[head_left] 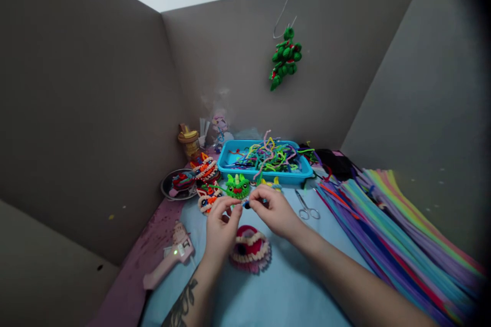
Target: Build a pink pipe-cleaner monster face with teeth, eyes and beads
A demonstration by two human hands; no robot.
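Okay, your right hand (pixel 274 210) is pinching a dark-blue piece (pixel 246 205) (go lightly); whether your left hand (pixel 221 227) is gripping, I can't tell.

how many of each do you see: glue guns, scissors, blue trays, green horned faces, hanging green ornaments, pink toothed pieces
Glue gun: 1
Scissors: 1 pair
Blue tray: 1
Green horned face: 1
Hanging green ornament: 1
Pink toothed piece: 1
Total: 6
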